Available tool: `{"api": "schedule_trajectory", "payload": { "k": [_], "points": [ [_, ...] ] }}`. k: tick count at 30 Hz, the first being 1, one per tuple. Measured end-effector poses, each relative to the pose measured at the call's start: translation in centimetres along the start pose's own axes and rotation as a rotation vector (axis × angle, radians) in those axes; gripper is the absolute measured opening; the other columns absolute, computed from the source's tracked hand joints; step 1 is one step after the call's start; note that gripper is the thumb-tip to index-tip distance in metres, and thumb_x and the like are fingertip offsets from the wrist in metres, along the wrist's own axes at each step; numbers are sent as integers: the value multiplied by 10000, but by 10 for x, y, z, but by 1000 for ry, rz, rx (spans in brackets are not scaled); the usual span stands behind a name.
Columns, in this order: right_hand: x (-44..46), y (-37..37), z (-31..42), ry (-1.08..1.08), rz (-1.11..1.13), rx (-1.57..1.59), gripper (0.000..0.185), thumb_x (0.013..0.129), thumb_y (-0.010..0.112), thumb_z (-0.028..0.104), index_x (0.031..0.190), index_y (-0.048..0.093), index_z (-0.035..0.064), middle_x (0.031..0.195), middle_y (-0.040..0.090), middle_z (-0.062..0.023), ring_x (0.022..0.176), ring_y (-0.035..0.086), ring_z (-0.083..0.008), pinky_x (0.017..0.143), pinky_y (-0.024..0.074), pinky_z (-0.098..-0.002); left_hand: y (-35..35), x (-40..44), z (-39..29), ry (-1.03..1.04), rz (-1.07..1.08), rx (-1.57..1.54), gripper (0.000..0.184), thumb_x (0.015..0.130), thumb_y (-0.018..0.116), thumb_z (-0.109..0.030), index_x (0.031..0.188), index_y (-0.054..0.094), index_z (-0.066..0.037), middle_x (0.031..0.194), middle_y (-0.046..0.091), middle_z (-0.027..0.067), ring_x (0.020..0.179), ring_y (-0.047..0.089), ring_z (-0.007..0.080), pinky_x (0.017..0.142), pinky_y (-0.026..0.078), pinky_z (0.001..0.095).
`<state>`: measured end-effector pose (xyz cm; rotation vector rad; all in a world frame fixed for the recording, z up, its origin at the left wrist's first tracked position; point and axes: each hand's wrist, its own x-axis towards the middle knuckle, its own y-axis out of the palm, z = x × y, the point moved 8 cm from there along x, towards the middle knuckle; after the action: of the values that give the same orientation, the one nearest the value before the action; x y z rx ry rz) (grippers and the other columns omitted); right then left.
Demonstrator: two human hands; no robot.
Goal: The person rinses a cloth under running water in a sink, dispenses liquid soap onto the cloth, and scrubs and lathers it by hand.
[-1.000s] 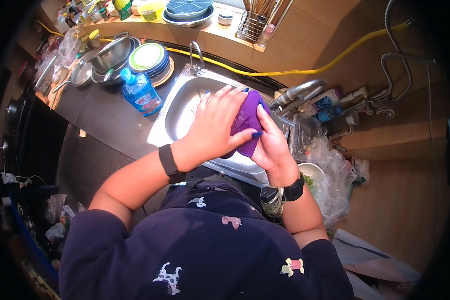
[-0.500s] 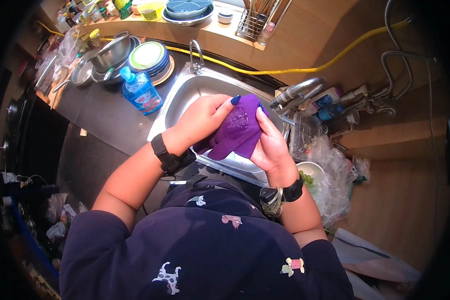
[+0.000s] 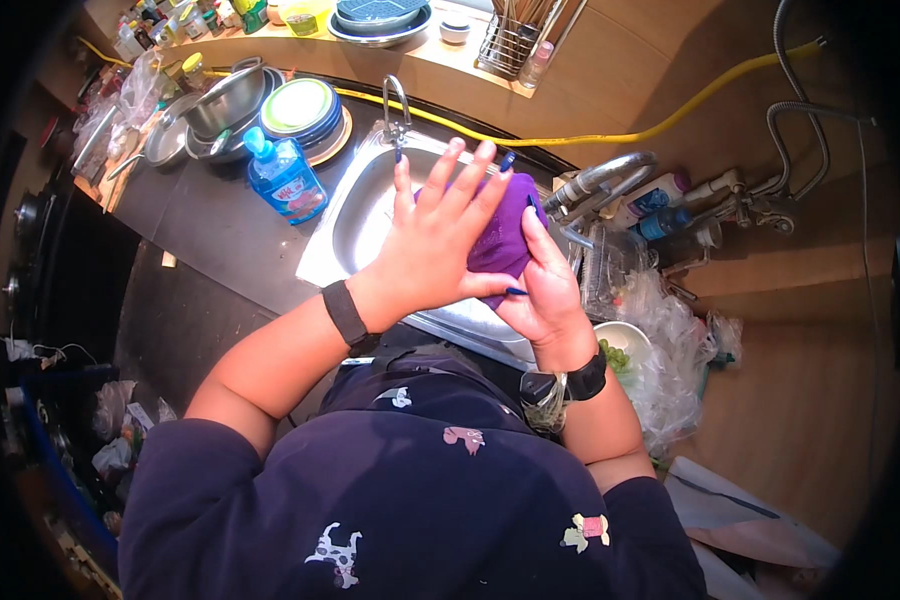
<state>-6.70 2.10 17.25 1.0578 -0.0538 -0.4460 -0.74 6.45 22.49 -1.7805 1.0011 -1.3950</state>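
Note:
A purple cloth [image 3: 515, 225] is held up over the metal sink [image 3: 355, 235]. My right hand [image 3: 548, 285] grips it from the right side, with the thumb on the cloth's front. In front of the cloth, my left hand [image 3: 440, 235] is spread wide with its back toward me, hiding much of the cloth. Whether the left palm touches the fabric I cannot tell. Dark blue nails show on both hands.
Left of the sink stands a blue soap bottle [image 3: 288, 185], near stacked plates [image 3: 300, 108] and metal pans [image 3: 225, 105]. A faucet [image 3: 605, 180] rises at the sink's right. Beyond it are plastic bags [image 3: 660, 340] and a white bowl [image 3: 630, 335] with green fruit.
My left hand has let go of the cloth, turned over and spread its fingers in front of it. My right hand keeps its hold in about the same place.

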Motion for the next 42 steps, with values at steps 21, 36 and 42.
{"api": "schedule_trajectory", "payload": {
  "k": [21,36,42],
  "points": [
    [-11,-2,-1,83,91,-146,433,960,333,338,1276,394,47,1225,501,-123,1111,508,-238,959,403,-386,-8,10,-5,114,-17,-292,809,628,677,-526,1193,440,3,878,590,139,833,580,302,767,443,391],
    [-12,1,-4,64,144,-142,408,969,306,331,1212,440,33,1158,532,-103,1072,521,-217,963,396,-367,-6,2,0,140,-100,-279,385,753,601,-420,849,525,-55,768,575,114,738,566,295,644,446,401],
    [-10,4,-8,50,206,-125,389,969,318,314,1235,428,52,1208,506,-94,1108,501,-209,982,378,-362,-9,3,5,96,-149,-326,228,848,510,-274,814,550,-52,701,574,111,682,563,302,625,442,413]
  ]
}}
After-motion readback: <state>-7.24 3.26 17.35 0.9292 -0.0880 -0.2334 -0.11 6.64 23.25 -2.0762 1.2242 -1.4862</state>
